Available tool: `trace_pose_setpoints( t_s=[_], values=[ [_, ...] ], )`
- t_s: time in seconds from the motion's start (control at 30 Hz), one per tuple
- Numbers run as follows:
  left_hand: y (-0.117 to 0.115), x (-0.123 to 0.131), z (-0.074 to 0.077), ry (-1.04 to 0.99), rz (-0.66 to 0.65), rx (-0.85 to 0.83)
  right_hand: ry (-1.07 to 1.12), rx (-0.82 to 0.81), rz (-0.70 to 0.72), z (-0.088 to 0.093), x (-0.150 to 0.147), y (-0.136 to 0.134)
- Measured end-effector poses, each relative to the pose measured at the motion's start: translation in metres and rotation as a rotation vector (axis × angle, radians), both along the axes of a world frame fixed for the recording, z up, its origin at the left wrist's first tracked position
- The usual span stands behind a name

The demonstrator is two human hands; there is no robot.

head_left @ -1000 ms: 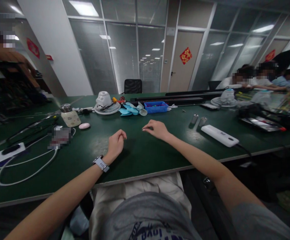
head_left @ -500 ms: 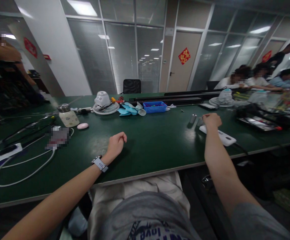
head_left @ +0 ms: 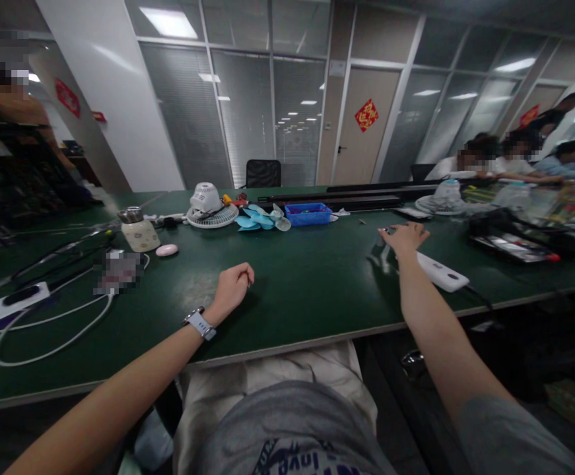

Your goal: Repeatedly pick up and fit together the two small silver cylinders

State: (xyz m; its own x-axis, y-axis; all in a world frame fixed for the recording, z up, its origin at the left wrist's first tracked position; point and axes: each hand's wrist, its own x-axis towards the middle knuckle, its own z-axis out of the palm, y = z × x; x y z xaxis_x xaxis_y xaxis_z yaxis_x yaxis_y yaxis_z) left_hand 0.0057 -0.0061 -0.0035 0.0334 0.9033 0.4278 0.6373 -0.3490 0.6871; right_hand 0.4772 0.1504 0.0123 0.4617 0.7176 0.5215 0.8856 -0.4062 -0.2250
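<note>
My right hand (head_left: 406,237) reaches over the table at the right, fingers spread, with the thumb side at two small silver cylinders that look like batteries. One silver cylinder (head_left: 380,239) stands upright by the fingertips; the other (head_left: 387,249) is just beside it, partly covered by the hand. A white power strip (head_left: 443,272) lies under and right of that wrist. My left hand (head_left: 235,287), with a watch on the wrist, rests on the green table with curled fingers and nothing visible in them.
Toward the back are a white fan body on its grille (head_left: 208,208), blue fan blades (head_left: 256,218) and a blue tray (head_left: 308,214). A cream jar (head_left: 139,234), a pink oval object (head_left: 167,251) and cables lie left. People sit at the far right.
My right hand has shifted left toward the upright cylinder, and its fingers have spread from a pinch on the other one. My left hand has hardly moved.
</note>
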Motion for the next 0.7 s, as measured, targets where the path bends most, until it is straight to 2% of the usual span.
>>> trace_pose_setpoints(
  t_s=[0.2, 0.37, 0.53, 0.7],
  values=[
    [0.001, 0.000, -0.001, -0.016, -0.040, -0.005, -0.052, -0.017, 0.002, -0.015, 0.005, 0.012],
    [0.001, 0.000, -0.001, -0.014, -0.049, -0.015, -0.105, -0.024, 0.174, -0.009, -0.015, 0.012],
    [-0.001, 0.001, 0.001, -0.009, -0.047, -0.006, -0.163, -0.055, 0.438, -0.001, -0.074, 0.003],
    [-0.001, 0.002, 0.001, -0.004, -0.049, 0.002, -0.045, 0.007, 0.885, 0.001, -0.160, -0.031]
  ],
)
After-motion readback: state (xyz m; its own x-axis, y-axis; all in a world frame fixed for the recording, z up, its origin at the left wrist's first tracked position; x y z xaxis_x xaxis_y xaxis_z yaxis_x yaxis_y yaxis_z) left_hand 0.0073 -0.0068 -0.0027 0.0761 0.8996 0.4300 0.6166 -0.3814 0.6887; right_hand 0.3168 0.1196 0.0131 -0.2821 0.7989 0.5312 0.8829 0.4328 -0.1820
